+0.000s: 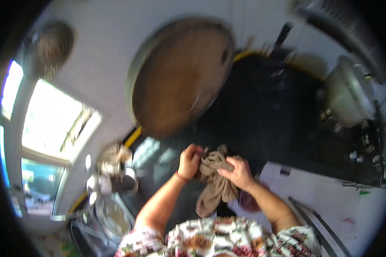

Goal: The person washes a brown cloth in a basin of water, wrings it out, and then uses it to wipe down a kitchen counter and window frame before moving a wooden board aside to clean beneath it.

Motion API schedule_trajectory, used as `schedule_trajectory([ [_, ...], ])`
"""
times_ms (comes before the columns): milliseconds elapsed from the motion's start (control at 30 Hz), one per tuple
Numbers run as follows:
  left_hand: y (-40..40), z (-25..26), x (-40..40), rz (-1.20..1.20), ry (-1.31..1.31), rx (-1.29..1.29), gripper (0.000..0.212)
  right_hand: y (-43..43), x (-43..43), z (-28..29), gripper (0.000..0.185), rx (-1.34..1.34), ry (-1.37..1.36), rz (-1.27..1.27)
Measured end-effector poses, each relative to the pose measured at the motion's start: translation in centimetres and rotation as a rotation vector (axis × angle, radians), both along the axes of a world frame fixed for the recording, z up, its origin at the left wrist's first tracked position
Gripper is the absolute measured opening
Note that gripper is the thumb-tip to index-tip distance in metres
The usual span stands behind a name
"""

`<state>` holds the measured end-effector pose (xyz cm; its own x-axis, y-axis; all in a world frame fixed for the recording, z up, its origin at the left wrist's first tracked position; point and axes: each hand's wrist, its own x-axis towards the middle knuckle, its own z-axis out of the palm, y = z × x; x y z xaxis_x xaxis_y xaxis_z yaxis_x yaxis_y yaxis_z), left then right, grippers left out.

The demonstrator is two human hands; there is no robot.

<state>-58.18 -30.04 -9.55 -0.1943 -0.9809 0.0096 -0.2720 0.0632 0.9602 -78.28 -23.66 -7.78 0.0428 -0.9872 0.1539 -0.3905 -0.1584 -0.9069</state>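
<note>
A crumpled brown cloth [212, 188] is bunched between my two hands above the front of the black countertop [263, 109]. My left hand [189, 162], with a red band at the wrist, grips the cloth's left side. Something small and pink [198, 149] shows at its fingertips, too blurred to name. The right hand [239, 173] holds the bunched folds from the other side, thumb on top. The lower end of the cloth hangs loose towards my floral shirt [212, 237].
A large round brown disc with a pale rim [183, 77] leans against the wall. At right, a metal pot [349, 93] stands near what looks like a stove [363, 144]. A sink [112, 215] lies lower left, below a window [51, 119]. A dark-handled utensil [283, 35] stands at the back.
</note>
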Motion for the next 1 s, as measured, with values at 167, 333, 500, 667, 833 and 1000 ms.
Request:
schedule_trajectory([
  [167, -6.0, 2.0, -5.5, -0.385, -0.192, -0.227, 0.059, -4.4, -4.7, 3.0, 0.069, 0.109, 0.256, -0.469],
  [333, -1.4, -1.0, -11.0, -0.539, -1.046, -0.235, 0.083, -1.5, -7.9, -4.7, 0.074, 0.179, 0.747, -0.434],
  [500, 3.7, -1.4, -5.7, -0.463, -1.127, -0.385, 0.058, 2.8, -0.6, -8.4, 0.063, -0.097, 0.612, -0.573],
  [667, 7.5, -1.9, 0.6, -0.354, -1.119, -0.452, 0.046, 5.9, 5.6, -5.6, 0.052, 0.018, 0.643, -0.395],
  [833, 10.2, -1.5, 8.2, -0.219, -1.003, -0.031, 0.050, 5.8, 12.6, -4.8, 0.050, 0.012, 0.582, -0.078],
  [1000, 10.3, -0.8, 12.5, 0.102, -0.462, -0.011, 0.045, 4.6, 15.2, -5.3, 0.063, 0.303, -0.018, -0.035],
])
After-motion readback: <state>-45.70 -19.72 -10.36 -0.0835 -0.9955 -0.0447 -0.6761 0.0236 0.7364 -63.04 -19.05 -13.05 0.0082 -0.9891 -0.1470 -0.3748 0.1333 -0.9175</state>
